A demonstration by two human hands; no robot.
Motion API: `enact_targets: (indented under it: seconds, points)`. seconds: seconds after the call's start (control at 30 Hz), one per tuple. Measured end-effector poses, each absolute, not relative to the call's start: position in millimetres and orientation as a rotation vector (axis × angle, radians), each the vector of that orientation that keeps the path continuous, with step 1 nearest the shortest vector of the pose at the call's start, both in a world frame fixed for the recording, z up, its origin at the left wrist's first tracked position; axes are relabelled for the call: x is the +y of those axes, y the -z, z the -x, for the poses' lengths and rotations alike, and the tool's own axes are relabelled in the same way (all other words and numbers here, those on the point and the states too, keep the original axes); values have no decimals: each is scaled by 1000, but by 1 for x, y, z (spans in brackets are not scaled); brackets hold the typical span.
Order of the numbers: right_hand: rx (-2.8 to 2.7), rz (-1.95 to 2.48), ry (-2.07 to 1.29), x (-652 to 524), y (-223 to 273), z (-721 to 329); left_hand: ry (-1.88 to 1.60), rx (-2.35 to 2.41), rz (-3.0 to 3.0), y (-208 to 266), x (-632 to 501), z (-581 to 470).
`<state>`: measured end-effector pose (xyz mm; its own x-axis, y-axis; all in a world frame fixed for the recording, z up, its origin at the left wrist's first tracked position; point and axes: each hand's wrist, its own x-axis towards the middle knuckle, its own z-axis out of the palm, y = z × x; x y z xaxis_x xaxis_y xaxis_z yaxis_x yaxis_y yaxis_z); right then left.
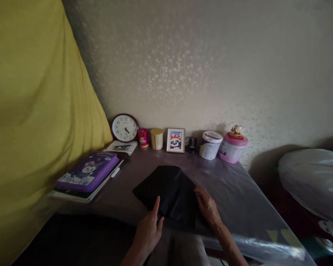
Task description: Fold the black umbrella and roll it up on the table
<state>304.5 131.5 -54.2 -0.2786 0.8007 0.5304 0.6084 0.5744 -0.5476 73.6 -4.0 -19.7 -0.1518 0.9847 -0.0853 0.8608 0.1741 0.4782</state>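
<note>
A piece of thin black fabric (166,188) lies on the table, spread in flat panels with a fold down its middle. Its near end is gathered close to my left hand (148,231). There the index finger stretches forward over the fabric, the thumb is bent against its near end, and the other fingers are curled and mostly hidden. My right hand (208,207) pinches the right edge of the fabric between thumb and fingertips. What lies under the fabric is hidden.
A purple case (88,171) rests on books at the left, beside a yellow curtain (39,103). Along the wall stand a clock (124,127), tins, a picture frame (175,140), a small black object (192,145) and two tubs (211,145). The table's right edge slants nearby.
</note>
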Motion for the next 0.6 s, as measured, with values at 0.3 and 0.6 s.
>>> enact_targets:
  seconds: [0.3, 0.6]
  points:
    - [-2018, 953, -362, 114, 50, -304, -434, 2086, -1732, 16, -4, -74]
    - [-2179, 922, -316, 112, 50, -299, -515, 2037, -1694, 17, -3, -71]
